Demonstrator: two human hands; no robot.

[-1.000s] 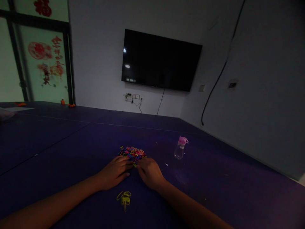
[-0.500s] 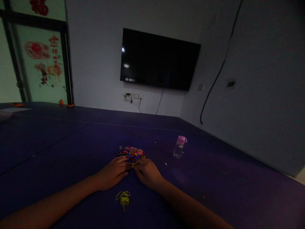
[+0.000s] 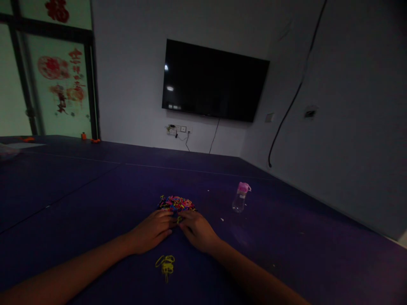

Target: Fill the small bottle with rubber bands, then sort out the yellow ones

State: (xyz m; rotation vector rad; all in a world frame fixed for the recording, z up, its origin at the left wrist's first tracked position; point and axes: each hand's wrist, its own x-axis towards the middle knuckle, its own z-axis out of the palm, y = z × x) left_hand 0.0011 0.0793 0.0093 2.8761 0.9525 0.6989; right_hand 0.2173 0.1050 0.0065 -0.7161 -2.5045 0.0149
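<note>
At the far left you face a glass door (image 3: 60, 84) with red decorations, and orange pieces (image 3: 95, 141) sit near its foot on the purple surface (image 3: 111, 199). Your left hand (image 3: 154, 228) lies palm down at the near left edge of the heap, its fingers close together and the thumb set apart below them. Near you, between your forearms, lies a small tangle of yellow loops (image 3: 167, 266). The heap of multicoloured loops (image 3: 176, 203) is just beyond your fingertips. One yellow loop (image 3: 179, 219) shows between your hands—you cannot tell whether either pinches it. Your right hand (image 3: 199, 228) curls in from the right, fingers bent towards the heap, thumb beneath. Far off hangs a dark television (image 3: 216, 80); nearer, to the right, a pink-lidded clear bottle (image 3: 239, 201) stands upright.
</note>
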